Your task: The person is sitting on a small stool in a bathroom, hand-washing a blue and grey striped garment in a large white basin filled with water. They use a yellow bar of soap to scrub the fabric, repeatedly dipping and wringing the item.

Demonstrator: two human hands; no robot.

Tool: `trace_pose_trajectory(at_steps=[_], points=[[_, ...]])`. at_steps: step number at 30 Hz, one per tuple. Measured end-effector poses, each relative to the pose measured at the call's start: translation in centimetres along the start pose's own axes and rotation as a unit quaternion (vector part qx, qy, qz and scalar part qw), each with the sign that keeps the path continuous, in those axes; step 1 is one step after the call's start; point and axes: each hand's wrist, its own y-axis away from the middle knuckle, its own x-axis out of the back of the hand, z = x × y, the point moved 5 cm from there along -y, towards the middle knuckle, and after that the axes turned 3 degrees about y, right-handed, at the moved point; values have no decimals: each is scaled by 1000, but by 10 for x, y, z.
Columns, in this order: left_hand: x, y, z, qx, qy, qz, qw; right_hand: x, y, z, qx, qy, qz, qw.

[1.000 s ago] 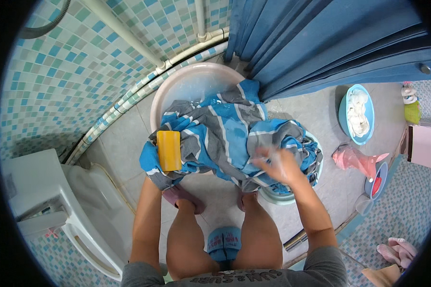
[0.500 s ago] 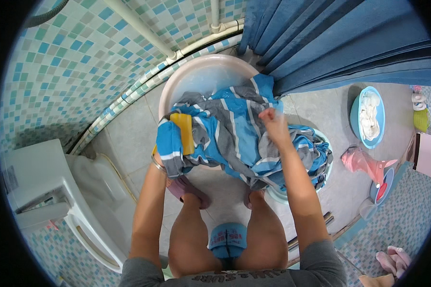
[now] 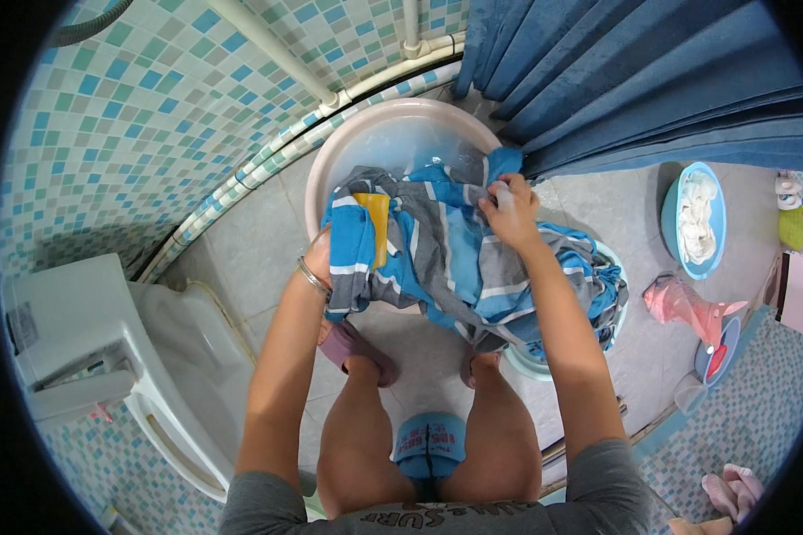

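Observation:
A large piece of blue, grey and white striped fabric [image 3: 459,259] is spread over the near side of a pale pink basin [image 3: 316,183] of cloudy water. A flat yellow board [image 3: 377,230] shows between its folds. My left hand [image 3: 322,254], with a bracelet at the wrist, is at the fabric's left end; its fingers are hidden behind the cloth. Over the fabric's upper right part, my right hand [image 3: 517,214] is closed on a small whitish, translucent piece [image 3: 505,198], possibly soap. More of the fabric lies bunched in a pale green basin [image 3: 617,332] at the right.
A blue curtain [image 3: 633,89] hangs at the far right. Beyond the pale green basin are a blue basin [image 3: 672,223] with white cloth and a pink plastic bag [image 3: 678,308]. A white toilet [image 3: 178,330] stands at the left. Pipes [image 3: 277,53] run along the tiled wall.
My right hand has moved slightly up over the fabric, and its blur is gone. My left hand has shifted up and right; the cloth now covers more of the yellow board.

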Motion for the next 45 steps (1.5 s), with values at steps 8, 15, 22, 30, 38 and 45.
trace_pose_trajectory(at_steps=[8,15,22,30,38,45], points=[[-34,-40,-32,-62,79,224,969,-6,-13,-66,-139,-272,-61,950],[17,-58,-71,-74,28,287,955,-120,-28,-40,-119,-102,-126,980],[-21,-41,-54,-18,222,230,947,-52,24,-63,-180,-558,1,810],[-90,-18,-15,-118,279,210,930,-21,7,-125,-60,-605,-17,794],[-82,-15,-34,-43,286,117,950,-17,22,-116,25,-419,62,905],[-66,-26,-22,-32,387,35,921,-4,61,-151,110,-428,28,897]])
